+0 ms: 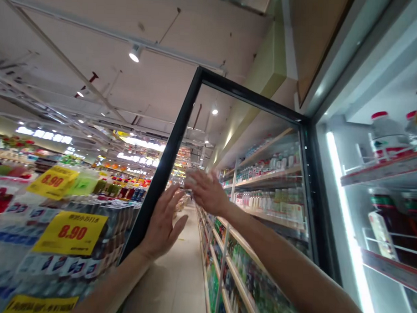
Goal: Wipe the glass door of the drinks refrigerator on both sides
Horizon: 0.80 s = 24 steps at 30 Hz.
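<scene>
A black-framed glass cooler door (182,128) stands swung open in front of me. My left hand (163,223) lies flat with fingers stretched out against the door's outer edge, low on the frame. My right hand (205,189) is also open, fingers spread and a bit blurred, pressed against the glass higher up. Neither hand holds anything. Through the glass I see the aisle and shelves beyond.
The lit cooler interior (381,203) on the right holds bottles (383,130) on wire shelves. Shelves of drinks (262,190) run down the right of the aisle. On the left, stacked packs carry yellow price signs (71,233). A tiled floor (180,274) runs ahead.
</scene>
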Each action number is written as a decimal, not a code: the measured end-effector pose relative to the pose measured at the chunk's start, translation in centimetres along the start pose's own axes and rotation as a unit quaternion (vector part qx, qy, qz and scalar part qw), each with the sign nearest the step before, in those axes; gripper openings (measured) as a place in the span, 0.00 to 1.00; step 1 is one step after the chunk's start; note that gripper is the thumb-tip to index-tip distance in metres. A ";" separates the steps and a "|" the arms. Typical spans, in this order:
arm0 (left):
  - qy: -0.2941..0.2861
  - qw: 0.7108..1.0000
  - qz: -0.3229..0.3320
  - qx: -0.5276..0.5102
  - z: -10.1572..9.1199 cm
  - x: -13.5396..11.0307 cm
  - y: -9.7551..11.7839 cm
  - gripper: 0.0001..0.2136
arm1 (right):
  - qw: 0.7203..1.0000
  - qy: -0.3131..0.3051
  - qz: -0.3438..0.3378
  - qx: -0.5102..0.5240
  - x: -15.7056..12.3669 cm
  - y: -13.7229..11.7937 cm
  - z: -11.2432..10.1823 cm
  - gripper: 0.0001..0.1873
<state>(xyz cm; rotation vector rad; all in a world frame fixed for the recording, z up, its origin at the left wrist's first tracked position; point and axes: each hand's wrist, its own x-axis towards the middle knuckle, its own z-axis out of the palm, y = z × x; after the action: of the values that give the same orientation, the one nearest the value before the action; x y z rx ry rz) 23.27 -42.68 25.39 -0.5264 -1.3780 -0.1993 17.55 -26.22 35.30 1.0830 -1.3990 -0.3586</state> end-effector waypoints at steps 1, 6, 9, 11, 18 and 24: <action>-0.017 1.000 0.004 0.015 0.4 0.9 -0.3 0.27 | 0.997 0.005 0.078 -0.004 0.3 1.4 -0.3 0.24; -0.070 0.987 -0.020 0.146 2.7 3.8 -1.0 0.28 | 0.954 0.045 0.295 -0.027 0.4 6.5 -0.9 0.25; -0.070 0.978 -0.029 0.196 3.4 3.8 -1.0 0.27 | 0.954 0.076 0.290 -0.018 -2.7 7.7 -0.7 0.24; -0.071 0.975 -0.030 0.207 3.4 3.6 -0.9 0.27 | 0.931 0.101 0.352 -0.010 -6.0 8.8 -0.9 0.24; -0.075 0.971 -0.053 0.220 5.1 4.5 1.0 0.27 | 0.804 0.139 0.577 -0.029 -13.3 9.9 -1.3 0.27; -0.086 0.976 -0.034 0.196 6.4 5.1 2.5 0.28 | 0.939 0.068 0.337 -0.024 -12.6 7.0 -0.3 0.23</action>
<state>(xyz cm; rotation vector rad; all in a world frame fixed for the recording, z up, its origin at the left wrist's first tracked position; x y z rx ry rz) 19.70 -36.65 30.37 -0.1684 -1.5573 0.0658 12.46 -12.94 33.12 0.5201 -1.5316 0.1782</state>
